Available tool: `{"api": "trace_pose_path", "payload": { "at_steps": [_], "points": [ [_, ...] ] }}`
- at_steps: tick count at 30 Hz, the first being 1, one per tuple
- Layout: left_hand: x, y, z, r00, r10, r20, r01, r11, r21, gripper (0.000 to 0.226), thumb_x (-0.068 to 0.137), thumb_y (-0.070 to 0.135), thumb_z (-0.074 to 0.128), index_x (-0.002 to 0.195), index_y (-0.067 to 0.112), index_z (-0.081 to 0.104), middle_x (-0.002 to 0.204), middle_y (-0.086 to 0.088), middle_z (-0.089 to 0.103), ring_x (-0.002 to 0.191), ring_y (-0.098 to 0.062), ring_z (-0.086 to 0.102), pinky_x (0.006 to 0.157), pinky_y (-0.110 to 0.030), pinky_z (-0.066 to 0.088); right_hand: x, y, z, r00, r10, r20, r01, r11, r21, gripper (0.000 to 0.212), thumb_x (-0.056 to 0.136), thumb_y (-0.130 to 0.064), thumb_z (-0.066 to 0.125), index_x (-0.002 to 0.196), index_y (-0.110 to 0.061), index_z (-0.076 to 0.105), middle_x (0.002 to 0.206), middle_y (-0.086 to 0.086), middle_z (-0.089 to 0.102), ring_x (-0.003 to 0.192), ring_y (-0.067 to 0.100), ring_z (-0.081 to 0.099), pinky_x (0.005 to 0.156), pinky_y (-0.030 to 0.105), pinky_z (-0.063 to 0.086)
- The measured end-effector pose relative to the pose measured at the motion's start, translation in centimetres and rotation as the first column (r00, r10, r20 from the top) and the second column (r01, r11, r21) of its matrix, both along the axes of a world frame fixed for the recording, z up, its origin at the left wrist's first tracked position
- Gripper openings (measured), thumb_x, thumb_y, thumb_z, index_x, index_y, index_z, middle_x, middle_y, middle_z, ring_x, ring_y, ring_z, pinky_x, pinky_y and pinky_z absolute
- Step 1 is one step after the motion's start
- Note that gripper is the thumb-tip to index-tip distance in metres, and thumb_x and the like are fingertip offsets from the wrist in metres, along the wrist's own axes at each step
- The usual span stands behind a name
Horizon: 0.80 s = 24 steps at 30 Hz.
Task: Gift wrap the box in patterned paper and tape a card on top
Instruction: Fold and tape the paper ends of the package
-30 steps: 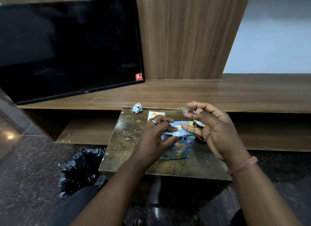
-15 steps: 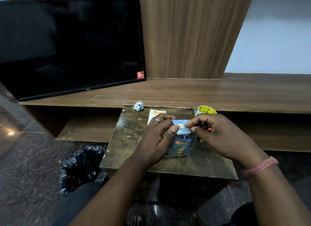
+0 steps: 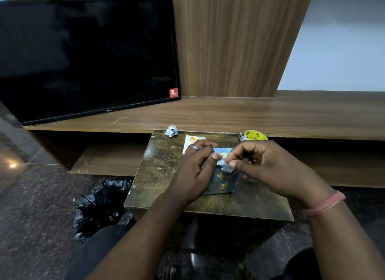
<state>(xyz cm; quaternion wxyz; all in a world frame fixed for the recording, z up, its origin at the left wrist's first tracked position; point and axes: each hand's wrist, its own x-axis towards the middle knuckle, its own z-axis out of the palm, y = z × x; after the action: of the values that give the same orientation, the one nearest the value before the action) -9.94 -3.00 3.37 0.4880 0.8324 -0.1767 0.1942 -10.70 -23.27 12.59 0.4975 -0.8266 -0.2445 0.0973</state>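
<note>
We have the small box wrapped in blue animal-patterned paper (image 3: 224,180) standing on the dark, worn square tabletop (image 3: 162,175), between both hands. Our left hand (image 3: 195,171) clasps its left side, thumb pressing the top fold; our right hand (image 3: 268,167) pinches a small strip at that same fold — clear tape, we judge, though it is too small to be sure.

The risks as we see them: if the left thumb eases before the strip is stuck, the fold could spring open; if the strip curls onto itself or our fingertip, it is wasted. Pressing hard could tip the light box.

The white card with orange print (image 3: 190,141) lies behind the left hand, not yet attached; the yellow tape roll (image 3: 255,135) sits at the far edge — an elbow swing might knock it off.
</note>
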Motion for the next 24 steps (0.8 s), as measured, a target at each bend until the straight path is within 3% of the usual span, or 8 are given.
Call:
{"api": "trace_pose_path", "payload": {
  "at_steps": [3,7,12,17,22,24],
  "points": [
    [0.1,0.0,-0.2,1.0,-0.002,-0.004,0.002,1.0,0.021,0.019,0.101,0.034,0.054,0.086,0.024,0.061,0.122,0.003,0.06,0.131,-0.014,0.05,0.1,-0.028,0.041,0.3,0.0,-0.6,0.999,-0.01,0.038,0.013,0.997,-0.08,0.011,0.091,-0.012,0.073,0.091,-0.023,0.074,0.076,-0.005,0.07,0.067,-0.001,0.057,0.065,0.017,0.049],
    [0.3,0.2,-0.7,1.0,-0.013,0.021,0.012,0.998,0.06,0.019,0.093,0.035,0.063,0.098,0.019,0.071,0.127,0.004,0.059,0.13,-0.011,0.051,0.102,-0.025,0.041,0.6,0.4,-2.4,0.996,-0.016,0.087,0.034,0.978,-0.204,0.017,0.088,-0.014,0.075,0.088,-0.031,0.072,0.083,-0.009,0.072,0.068,0.001,0.054,0.067,0.029,0.049],
    [-0.1,0.3,-0.3,1.0,-0.027,0.005,0.026,0.999,0.041,0.019,0.093,0.028,0.055,0.099,0.016,0.069,0.128,0.003,0.058,0.134,-0.01,0.047,0.104,-0.021,0.038,0.7,0.3,-2.3,0.996,-0.02,0.089,0.036,0.984,-0.173,0.017,0.089,-0.011,0.073,0.094,-0.027,0.072,0.081,-0.003,0.069,0.066,0.001,0.053,0.064,0.022,0.047],
    [-0.3,0.3,-0.2,0.998,-0.066,-0.023,0.067,0.998,0.005,0.016,0.091,0.029,0.052,0.096,0.018,0.064,0.13,0.003,0.057,0.135,-0.016,0.047,0.106,-0.035,0.042,0.5,0.3,-2.2,0.999,-0.022,0.038,0.027,0.989,-0.147,0.028,0.091,-0.012,0.072,0.114,-0.026,0.066,0.08,-0.005,0.065,0.067,-0.003,0.058,0.065,0.018,0.048],
    [-0.3,0.3,-0.1,0.996,-0.086,-0.038,0.084,0.995,-0.05,0.032,0.094,0.031,0.045,0.101,0.013,0.07,0.129,0.002,0.059,0.137,-0.015,0.045,0.107,-0.026,0.038,0.4,0.2,-2.1,0.999,-0.011,0.053,0.019,0.988,-0.154,0.016,0.092,-0.015,0.072,0.103,-0.025,0.074,0.078,0.002,0.066,0.066,0.003,0.054,0.065,0.023,0.045],
    [-0.4,0.2,0.1,0.996,-0.086,-0.035,0.084,0.994,-0.064,0.029,0.097,0.032,0.043,0.097,0.019,0.068,0.127,0.001,0.061,0.136,-0.015,0.046,0.107,-0.027,0.038,0.2,0.1,-1.6,0.999,-0.025,0.04,0.028,0.996,-0.088,0.012,0.093,-0.015,0.07,0.1,-0.024,0.075,0.076,0.004,0.066,0.066,0.004,0.054,0.064,0.022,0.045]
  ]
}}
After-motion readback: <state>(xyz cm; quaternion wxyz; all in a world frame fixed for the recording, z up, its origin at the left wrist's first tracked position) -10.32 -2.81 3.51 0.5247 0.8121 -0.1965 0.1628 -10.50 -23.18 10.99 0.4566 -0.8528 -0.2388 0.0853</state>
